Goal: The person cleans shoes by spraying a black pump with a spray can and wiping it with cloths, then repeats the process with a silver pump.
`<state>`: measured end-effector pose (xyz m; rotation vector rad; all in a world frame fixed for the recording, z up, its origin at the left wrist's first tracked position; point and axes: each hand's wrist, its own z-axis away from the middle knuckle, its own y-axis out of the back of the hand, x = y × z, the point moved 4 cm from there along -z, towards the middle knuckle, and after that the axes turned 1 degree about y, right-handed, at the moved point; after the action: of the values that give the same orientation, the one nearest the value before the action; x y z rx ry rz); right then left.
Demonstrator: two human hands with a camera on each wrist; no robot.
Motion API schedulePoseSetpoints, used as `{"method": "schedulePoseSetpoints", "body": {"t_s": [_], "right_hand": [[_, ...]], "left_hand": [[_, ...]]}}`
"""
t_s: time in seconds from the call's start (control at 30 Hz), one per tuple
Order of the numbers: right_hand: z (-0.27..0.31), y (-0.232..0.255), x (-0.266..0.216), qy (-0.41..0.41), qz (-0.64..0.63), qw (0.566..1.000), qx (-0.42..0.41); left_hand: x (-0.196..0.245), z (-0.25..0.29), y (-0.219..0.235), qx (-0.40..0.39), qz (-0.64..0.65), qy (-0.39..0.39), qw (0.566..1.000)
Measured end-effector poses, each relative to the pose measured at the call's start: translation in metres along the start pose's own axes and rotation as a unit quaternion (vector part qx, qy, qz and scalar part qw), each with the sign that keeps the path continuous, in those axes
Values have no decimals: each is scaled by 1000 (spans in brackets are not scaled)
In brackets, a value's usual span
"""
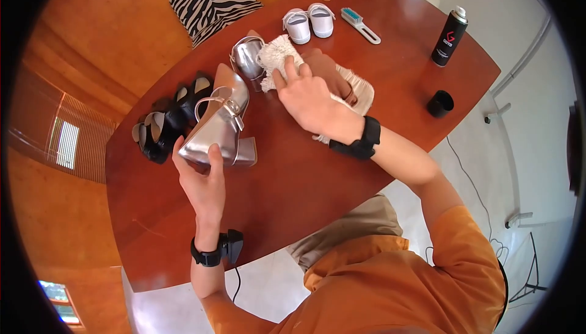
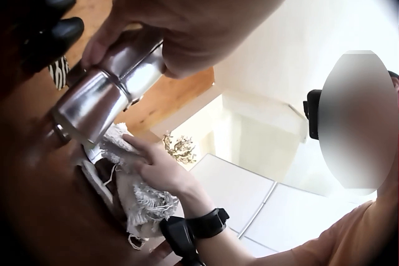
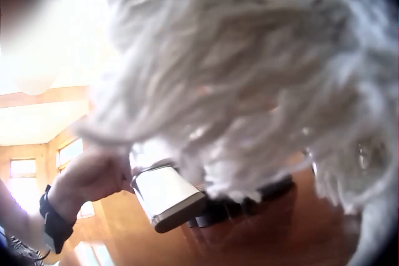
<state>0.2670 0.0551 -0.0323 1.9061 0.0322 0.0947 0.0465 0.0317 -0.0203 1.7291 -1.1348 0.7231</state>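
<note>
My left hand (image 1: 204, 184) grips a shiny silver block-heeled shoe (image 1: 210, 142) by its pointed toe, thumb on one side and fingers on the other. An ankle strap with a buckle shows on it, and its heel (image 2: 93, 107) juts out in the left wrist view. My right hand (image 1: 308, 99) holds a white fringed cloth (image 1: 279, 53), which fills much of the right wrist view (image 3: 237, 72). The matching silver shoe (image 1: 248, 56) stands beside the cloth. Under and beyond the right hand lies a brown item (image 1: 329, 68) with a cream fringed edge, partly hidden.
Black shoes (image 1: 162, 129) stand at the table's left edge. Small white shoes (image 1: 309, 24) and a brush (image 1: 361, 26) lie at the far side. A black spray can (image 1: 449, 38) and its black cap (image 1: 440, 103) stand on the right. A zebra-striped cushion (image 1: 213, 4) is beyond the table.
</note>
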Motion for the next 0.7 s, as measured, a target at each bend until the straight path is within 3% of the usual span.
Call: {"method": "schedulePoseSetpoints", "body": {"t_s": [0.03,0.13,0.17,0.27,0.37,0.43,0.57,0.63,0.7], "right_hand": [[-4,-2,5,6,-4,1000,-2],[-10,-17,19,-5,6,990,-137],[-8,-21,21,1,8,991,-137],[3,-25,35,-84,-102,982,-134],[3,-21,49,-56,-9,996,-64],[-1,-17,59,-62,20,995,-74],[-6,-24,83,-140,-57,978,-143],[-3,-32,91,-155,-50,968,-193],[2,-31,94,-160,-35,969,-188]], "left_hand": [[4,-1,-3,3,-22,-10,1000],[15,-9,-7,7,-87,-30,996],[11,-13,-8,12,-86,-28,996],[4,-23,-18,11,-118,-64,991],[-2,-33,-29,6,-151,-53,987],[-5,-41,-38,9,-156,-56,986],[-10,-60,-52,-14,-126,-47,991],[-23,-70,-59,9,-191,-96,977],[-25,-77,-63,4,-191,-99,977]]}}
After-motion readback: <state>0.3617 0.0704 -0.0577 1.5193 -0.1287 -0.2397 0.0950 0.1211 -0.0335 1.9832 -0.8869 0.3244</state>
